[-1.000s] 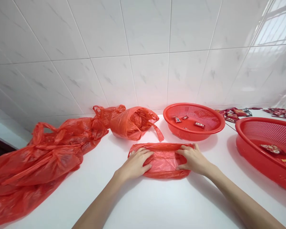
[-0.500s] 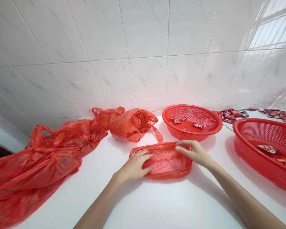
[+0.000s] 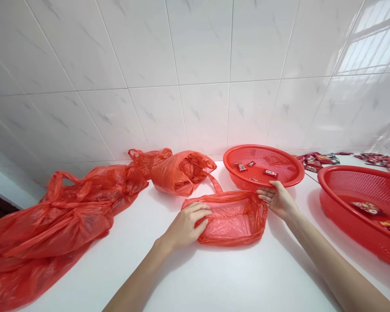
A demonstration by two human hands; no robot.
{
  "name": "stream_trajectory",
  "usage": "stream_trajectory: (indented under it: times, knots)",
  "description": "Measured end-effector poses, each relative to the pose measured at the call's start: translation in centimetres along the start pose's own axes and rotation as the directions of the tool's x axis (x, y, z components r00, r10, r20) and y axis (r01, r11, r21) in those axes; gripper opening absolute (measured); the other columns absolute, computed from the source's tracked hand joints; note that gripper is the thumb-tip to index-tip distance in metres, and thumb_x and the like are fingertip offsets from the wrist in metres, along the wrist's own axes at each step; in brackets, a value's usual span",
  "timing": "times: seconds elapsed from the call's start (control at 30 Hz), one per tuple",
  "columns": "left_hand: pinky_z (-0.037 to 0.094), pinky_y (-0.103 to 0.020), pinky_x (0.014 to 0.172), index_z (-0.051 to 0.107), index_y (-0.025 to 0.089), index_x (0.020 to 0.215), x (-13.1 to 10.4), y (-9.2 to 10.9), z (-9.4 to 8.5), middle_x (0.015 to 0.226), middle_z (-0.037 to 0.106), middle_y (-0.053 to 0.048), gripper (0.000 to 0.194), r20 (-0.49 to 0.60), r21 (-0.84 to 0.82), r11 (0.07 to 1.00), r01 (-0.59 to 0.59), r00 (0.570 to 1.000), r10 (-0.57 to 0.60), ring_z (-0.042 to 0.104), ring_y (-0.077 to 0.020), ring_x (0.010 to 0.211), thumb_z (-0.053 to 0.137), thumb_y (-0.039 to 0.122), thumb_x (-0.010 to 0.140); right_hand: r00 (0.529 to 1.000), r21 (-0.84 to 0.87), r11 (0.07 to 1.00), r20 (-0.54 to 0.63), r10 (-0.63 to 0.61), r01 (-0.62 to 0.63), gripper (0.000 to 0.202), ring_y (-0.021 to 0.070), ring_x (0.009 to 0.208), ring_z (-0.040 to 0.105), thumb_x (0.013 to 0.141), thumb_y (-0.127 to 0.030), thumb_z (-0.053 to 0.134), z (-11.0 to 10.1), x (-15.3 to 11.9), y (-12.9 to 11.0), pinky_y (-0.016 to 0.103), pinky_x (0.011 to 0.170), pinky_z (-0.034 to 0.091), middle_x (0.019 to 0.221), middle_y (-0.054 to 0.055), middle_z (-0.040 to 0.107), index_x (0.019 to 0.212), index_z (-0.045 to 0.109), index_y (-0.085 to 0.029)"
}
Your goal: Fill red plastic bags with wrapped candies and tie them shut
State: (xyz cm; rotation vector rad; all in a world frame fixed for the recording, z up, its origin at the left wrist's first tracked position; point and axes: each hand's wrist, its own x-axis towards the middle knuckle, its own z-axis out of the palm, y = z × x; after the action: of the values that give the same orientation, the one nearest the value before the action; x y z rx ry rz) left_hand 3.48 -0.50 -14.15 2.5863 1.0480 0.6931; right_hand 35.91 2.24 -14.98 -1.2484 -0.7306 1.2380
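A red plastic bag [image 3: 227,221] lies spread with its mouth wide and facing me on the white table. My left hand [image 3: 188,223] is curled over the bag's left edge, fingers and thumb reaching inside. At the bag's upper right corner, my right hand [image 3: 281,201] is turned palm up. Its thumb rests over the near rim of a red colander [image 3: 263,151], with the fingers beneath that rim. Inside the colander are several small wrapped packets [image 3: 271,173].
Left of my hands lies a long heap of red plastic bags [image 3: 74,216], with a rolled bag bundle [image 3: 175,173] behind. A larger red colander [image 3: 360,221] holding packets stands at right. Loose red packets [image 3: 315,161] lie along the tiled wall [image 3: 201,112].
My right hand has left the inside of the bag, turned palm up and moved right to the colander's rim. The left hand stays on the bag, whose mouth is spread wider.
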Motion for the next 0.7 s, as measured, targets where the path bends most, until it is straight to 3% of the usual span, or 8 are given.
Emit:
stream_trajectory:
  times: [0.07,0.23,0.5,0.7]
  knots:
    - [0.053,-0.043,0.105,0.074,0.023,0.112,0.0,0.0,0.0,0.122,0.073,-0.007,0.032,-0.011,-0.002,1.0,-0.016,1.0,0.016,0.064,-0.0246,0.121,0.049,0.016,0.093,1.0,-0.001,1.0,0.014,-0.019,0.019,0.012,0.022,0.062,0.069,0.079,-0.035,0.055,-0.3,0.1,0.2,0.033,0.061,0.057,0.072,0.008,0.074,0.075,0.054,-0.025]
    - [0.054,-0.043,0.105,0.073,0.023,0.116,-0.1,-0.4,0.0,0.123,0.073,-0.007,0.033,-0.031,0.028,0.999,-0.025,0.999,0.026,0.065,-0.0244,0.12,0.05,0.016,0.093,1.0,-0.011,1.0,0.028,-0.002,0.002,0.011,0.0185,0.049,0.062,0.075,-0.031,0.056,-0.4,-0.1,0.4,0.03,0.054,0.053,0.064,0.007,0.072,0.068,0.051,-0.024]
    - [0.05,-0.044,0.109,0.074,0.022,0.109,-0.1,-0.3,-0.2,0.122,0.073,-0.007,0.029,-0.017,0.053,0.998,-0.023,1.0,0.024,0.065,-0.024,0.12,0.051,0.017,0.093,0.998,0.008,1.0,0.051,0.024,-0.024,0.014,0.0124,0.047,0.058,0.077,-0.023,0.055,1.0,-1.9,-0.2,0.023,0.058,0.052,0.059,0.006,0.071,0.066,0.06,-0.019]
    - [0.055,-0.04,0.099,0.075,0.019,0.105,-0.2,-0.5,-0.4,0.113,0.074,-0.009,0.028,-0.166,0.076,0.994,-0.075,0.982,0.086,0.067,-0.0227,0.111,0.048,0.017,0.095,0.996,0.031,0.999,0.082,0.029,-0.032,0.011,0.0085,0.041,0.048,0.075,-0.023,0.059,1.9,-3.1,-0.6,0.02,0.049,0.047,0.057,0.007,0.071,0.065,0.06,-0.017]
